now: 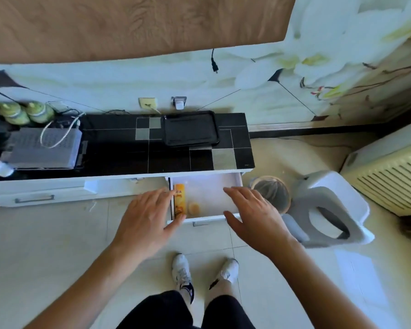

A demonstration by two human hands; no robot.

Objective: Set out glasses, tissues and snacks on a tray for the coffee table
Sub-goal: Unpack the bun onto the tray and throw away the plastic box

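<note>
Nearest my cam: black-trousered knees and white sneakers on pale glossy floor tiles. Both forearms reach fwd. Left hand hangs over the front-left corner of the open white drawer, fingers straight, spread, holding nothing; I can't tell if the thumb touches the drawer edge. Right hand hovers over the drawer's right side, fingers relaxed and apart, also holding nothing. Inside the drawer, along its left wall: tall orange snack box lying flat, w/ small round tan biscuit-like item just beside it. Black rectangular plastic tray sits on the black-and-grey checker-tile top of the low white cabinet, near the wall. Left end of top: grey perforated box w/ white cable, two green bottles. Floral-print wall behind, wood panel above. Right of drawer: round bin, white-grey plastic stool, cream radiator.
</note>
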